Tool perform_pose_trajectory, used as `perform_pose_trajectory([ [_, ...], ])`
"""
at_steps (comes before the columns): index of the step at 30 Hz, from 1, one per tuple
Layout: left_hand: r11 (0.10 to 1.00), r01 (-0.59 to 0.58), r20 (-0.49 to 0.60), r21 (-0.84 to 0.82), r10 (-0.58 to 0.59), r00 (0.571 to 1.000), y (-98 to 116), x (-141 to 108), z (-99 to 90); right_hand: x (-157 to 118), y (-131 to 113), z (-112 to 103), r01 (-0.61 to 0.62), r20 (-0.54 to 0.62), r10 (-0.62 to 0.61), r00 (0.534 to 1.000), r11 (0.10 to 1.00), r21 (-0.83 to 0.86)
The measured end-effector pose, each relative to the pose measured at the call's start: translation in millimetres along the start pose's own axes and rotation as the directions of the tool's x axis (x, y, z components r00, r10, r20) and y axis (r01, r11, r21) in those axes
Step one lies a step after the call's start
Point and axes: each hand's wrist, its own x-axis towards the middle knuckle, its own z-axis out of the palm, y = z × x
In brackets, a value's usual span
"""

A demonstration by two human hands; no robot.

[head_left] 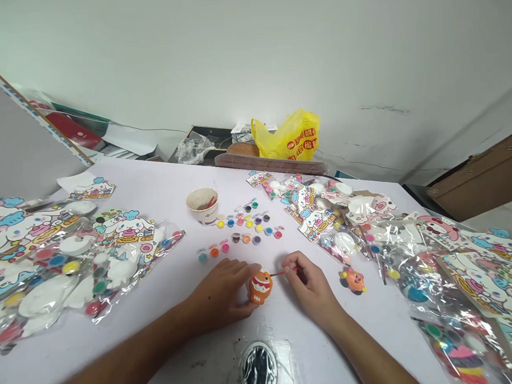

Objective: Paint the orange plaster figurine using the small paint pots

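An orange figurine with white and red markings (260, 287) is on the table in front of me. My left hand (226, 289) grips it from its left side between thumb and fingers. In my right hand (307, 282) a thin red paintbrush (279, 273) is pinched, its dark tip at the right side of the figurine. Beyond my hands stand several small open paint pots (249, 224) in various colours. A paper cup (202, 205) behind them on the left has a red stick inside.
Bagged figurine kits with cartoon cards cover the table at left (127, 235) and right (464, 263). A painted orange figurine (352, 281) lies right of my right hand. A round dark disc (259, 368) is at the near edge. A yellow bag (290, 137) stands behind the table.
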Motion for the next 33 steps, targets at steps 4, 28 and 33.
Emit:
perform_pose_trajectory([
  [4,1.000,-0.004,0.003,0.002,0.004,1.000,1.1,0.7,-0.6,0.7,-0.8,0.7,0.005,0.011,-0.005,1.000,1.000,0.005],
  [28,1.000,-0.003,-0.021,-0.019,0.003,1.000,0.4,-0.6,0.2,0.9,1.0,-0.3,0.005,-0.028,-0.005,1.000,1.000,0.027],
  [33,1.000,0.004,-0.030,-0.025,-0.005,1.000,0.2,-1.1,1.2,0.5,0.9,0.6,0.007,0.012,-0.007,1.000,1.000,0.006],
])
